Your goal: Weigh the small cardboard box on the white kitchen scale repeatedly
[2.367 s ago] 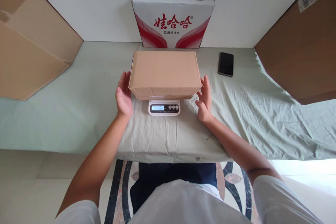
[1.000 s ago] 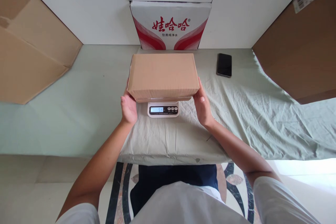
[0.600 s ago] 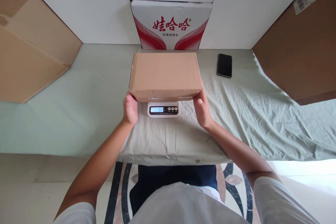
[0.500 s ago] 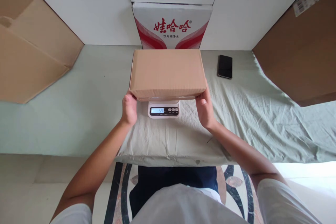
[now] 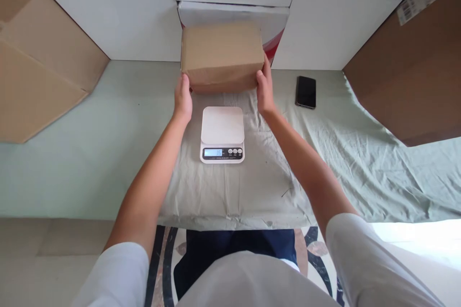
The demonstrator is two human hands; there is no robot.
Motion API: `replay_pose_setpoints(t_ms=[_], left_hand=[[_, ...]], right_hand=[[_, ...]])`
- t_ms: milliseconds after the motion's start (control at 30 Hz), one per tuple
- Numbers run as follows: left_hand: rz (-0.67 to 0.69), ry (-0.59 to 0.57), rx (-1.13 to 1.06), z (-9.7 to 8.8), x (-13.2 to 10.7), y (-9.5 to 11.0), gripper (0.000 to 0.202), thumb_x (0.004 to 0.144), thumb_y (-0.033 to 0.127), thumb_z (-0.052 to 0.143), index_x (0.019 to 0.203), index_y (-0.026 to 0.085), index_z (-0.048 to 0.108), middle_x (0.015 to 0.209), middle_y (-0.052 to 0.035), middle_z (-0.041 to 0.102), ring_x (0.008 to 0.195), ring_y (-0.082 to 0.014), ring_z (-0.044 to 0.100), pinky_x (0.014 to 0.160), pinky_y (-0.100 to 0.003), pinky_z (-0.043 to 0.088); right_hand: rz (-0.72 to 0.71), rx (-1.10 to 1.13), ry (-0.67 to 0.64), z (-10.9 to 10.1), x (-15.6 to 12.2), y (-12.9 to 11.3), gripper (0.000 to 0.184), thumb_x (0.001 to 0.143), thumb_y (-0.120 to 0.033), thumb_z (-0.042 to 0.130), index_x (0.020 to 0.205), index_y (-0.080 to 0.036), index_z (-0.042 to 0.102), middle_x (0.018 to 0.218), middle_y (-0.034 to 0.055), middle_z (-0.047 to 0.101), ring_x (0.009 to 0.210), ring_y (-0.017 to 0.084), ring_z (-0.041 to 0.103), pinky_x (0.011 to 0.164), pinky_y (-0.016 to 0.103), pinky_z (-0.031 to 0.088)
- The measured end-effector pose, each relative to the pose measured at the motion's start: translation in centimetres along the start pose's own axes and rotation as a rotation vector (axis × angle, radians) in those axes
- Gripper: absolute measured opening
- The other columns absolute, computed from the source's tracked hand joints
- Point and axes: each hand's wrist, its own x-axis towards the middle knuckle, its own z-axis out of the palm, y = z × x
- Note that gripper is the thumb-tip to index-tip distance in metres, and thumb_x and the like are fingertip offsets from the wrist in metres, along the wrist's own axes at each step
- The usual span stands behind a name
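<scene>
A plain brown cardboard box (image 5: 222, 55) is held between both my hands at the back of the table, beyond the scale. My left hand (image 5: 183, 98) grips its left lower edge and my right hand (image 5: 264, 88) grips its right side. The white kitchen scale (image 5: 222, 127) sits bare on the green cloth in front of the box, its display lit. Behind the box, mostly hidden by it, stands a white carton with red print (image 5: 275, 29).
A black phone (image 5: 306, 91) lies on the green cloth (image 5: 342, 153) to the right. Large brown cardboard boxes stand at the left (image 5: 39, 62) and right (image 5: 410, 72) edges. White panels line the back wall.
Both hands closed on the box, lifted it off the scale and carried it away toward the back of the table. The scale platform is now uncovered and its reading has changed.
</scene>
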Motion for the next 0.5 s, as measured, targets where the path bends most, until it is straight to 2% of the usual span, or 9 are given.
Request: replay_pose_setpoints(t_ms=[100, 233, 333, 500], left_hand=[[-0.051, 0.028, 0.046, 0.5, 0.2, -2.5, 0.091, 0.088, 0.102, 0.064, 0.128, 0.021, 0.076, 0.151, -0.0202, 0.070, 0.160, -0.0386, 0.057, 0.143, -0.058, 0.035], [-0.041, 0.031, 0.035, 0.5, -0.2, -3.4, 0.091, 0.084, 0.101, 0.070, 0.127, 0.022, 0.078, 0.154, -0.0191, 0.072, 0.160, -0.0370, 0.057, 0.145, -0.052, 0.032], [-0.046, 0.051, 0.019, 0.6, -0.5, -3.0, 0.092, 0.081, 0.101, 0.073, 0.128, 0.022, 0.080, 0.158, -0.0184, 0.071, 0.162, -0.0379, 0.056, 0.145, -0.052, 0.030], [-0.074, 0.013, 0.129, 0.8, -1.2, -1.7, 0.082, 0.094, 0.091, 0.066, 0.139, 0.024, 0.079, 0.165, -0.0148, 0.067, 0.167, -0.0344, 0.051, 0.145, -0.045, 0.032]], right_hand=[[0.093, 0.007, 0.037, 1.0, -0.4, 3.4, 0.119, 0.083, -0.112, 0.025, 0.178, -0.042, 0.030, 0.189, -0.0027, 0.039, 0.185, 0.030, 0.023, 0.154, 0.062, 0.018], [0.157, 0.047, 0.084, 1.4, -2.0, 5.7, 0.122, 0.082, -0.112, 0.027, 0.178, -0.036, 0.029, 0.191, 0.0026, 0.037, 0.184, 0.030, 0.026, 0.153, 0.062, 0.022], [0.141, 0.051, 0.103, 1.2, -2.6, 5.9, 0.118, 0.085, -0.110, 0.034, 0.177, -0.036, 0.031, 0.188, 0.0046, 0.040, 0.183, 0.031, 0.027, 0.153, 0.062, 0.022], [0.122, 0.088, 0.136, 1.0, -3.3, 4.1, 0.108, 0.089, -0.101, 0.048, 0.173, -0.033, 0.042, 0.184, 0.0059, 0.047, 0.181, 0.030, 0.032, 0.154, 0.053, 0.021]])
